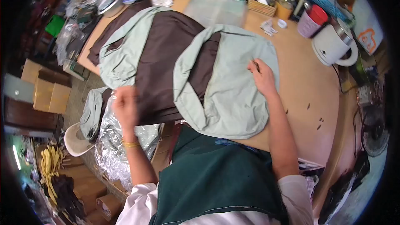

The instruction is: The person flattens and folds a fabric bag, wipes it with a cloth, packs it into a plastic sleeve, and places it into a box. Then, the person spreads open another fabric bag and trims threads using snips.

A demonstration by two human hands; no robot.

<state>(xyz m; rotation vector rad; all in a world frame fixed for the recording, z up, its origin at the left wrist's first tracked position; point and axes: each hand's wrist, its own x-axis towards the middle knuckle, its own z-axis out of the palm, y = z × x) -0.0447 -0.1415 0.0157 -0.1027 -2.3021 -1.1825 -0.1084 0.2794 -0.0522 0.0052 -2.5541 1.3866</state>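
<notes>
A pale green and dark brown fabric piece, apparently a jacket (pixel 239 104), lies spread over the brown table. Its pale panel is on the right, with a long curved strip looping beside it. Over that panel my right hand (pixel 263 77) is closed in a pinch, and a small dark thing shows at its fingertips; I cannot tell its kind. My left hand (pixel 126 105) is smeared by motion at the dark cloth's lower left edge, its fingers blurred. Another stretch of pale green cloth (pixel 118 60) lies above it.
A white kettle (pixel 331 43), a pink cup (pixel 308 23) and a glass jar (pixel 286 1) stand at the back right. A clear plastic sheet (pixel 216 10) lies behind the cloth. Shiny plastic wrap (pixel 112 154) and a white stool (pixel 75 139) are at lower left.
</notes>
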